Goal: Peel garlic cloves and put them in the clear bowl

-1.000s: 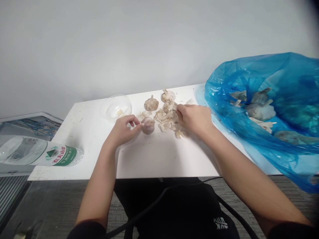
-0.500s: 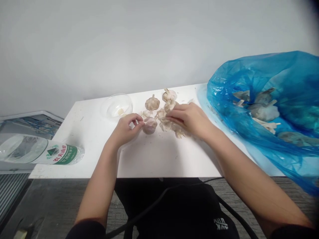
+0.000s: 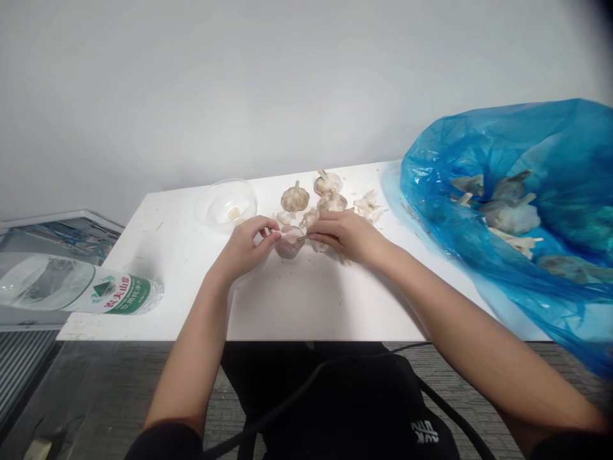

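Observation:
A purplish garlic bulb [image 3: 288, 244] rests on the white table [image 3: 306, 300] between my two hands. My left hand [image 3: 246, 246] pinches its left side with closed fingers. My right hand [image 3: 345, 235] is closed on a thin, dark, pointed thing that I cannot name, and its tip touches the bulb. Behind the hands lie two whole garlic bulbs [image 3: 294, 198] and loose papery garlic skins [image 3: 368, 206].
A clear glass bowl [image 3: 226, 203] holding a peeled clove stands at the back left. A large blue plastic bag [image 3: 517, 211] with more garlic fills the right side. A plastic water bottle [image 3: 76, 292] lies at the table's left edge. A black cable crosses my lap.
My right hand left the pile of skins and moved left to the bulb, now with a thin pointed thing in its fingers. The left hand stayed on the bulb.

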The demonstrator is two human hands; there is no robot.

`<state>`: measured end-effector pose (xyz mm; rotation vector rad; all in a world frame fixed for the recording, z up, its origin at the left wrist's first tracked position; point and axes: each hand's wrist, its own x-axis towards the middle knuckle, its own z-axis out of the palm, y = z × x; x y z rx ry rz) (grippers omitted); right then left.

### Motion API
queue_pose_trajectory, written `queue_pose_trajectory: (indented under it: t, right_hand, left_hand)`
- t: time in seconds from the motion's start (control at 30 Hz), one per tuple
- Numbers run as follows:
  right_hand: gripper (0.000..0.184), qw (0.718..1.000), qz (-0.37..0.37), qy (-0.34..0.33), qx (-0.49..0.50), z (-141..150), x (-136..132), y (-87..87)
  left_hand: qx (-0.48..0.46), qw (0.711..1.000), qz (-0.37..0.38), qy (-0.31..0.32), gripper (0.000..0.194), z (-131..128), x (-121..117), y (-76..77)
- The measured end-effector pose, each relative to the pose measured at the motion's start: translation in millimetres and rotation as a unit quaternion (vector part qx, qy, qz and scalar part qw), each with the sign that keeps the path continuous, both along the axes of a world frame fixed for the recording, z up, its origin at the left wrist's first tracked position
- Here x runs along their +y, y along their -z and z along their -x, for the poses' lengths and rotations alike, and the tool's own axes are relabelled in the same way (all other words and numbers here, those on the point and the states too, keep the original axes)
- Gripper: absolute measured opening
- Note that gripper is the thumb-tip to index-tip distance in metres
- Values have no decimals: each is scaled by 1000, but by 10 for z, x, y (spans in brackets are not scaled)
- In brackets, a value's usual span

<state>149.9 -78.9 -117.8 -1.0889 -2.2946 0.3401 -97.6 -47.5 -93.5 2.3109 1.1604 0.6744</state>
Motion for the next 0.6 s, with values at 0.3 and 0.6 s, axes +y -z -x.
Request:
queue_pose_trajectory:
  t: [0.3,0.6]
  right_hand:
    - [25,997,22,-63,36,10,21,-9]
    - [27,998,-8,-65,-25,7,9,14]
  left_hand:
    - [15,1000,9,-7,15,2,5,-9]
    - [26,999,21,-28,17,42,42,7]
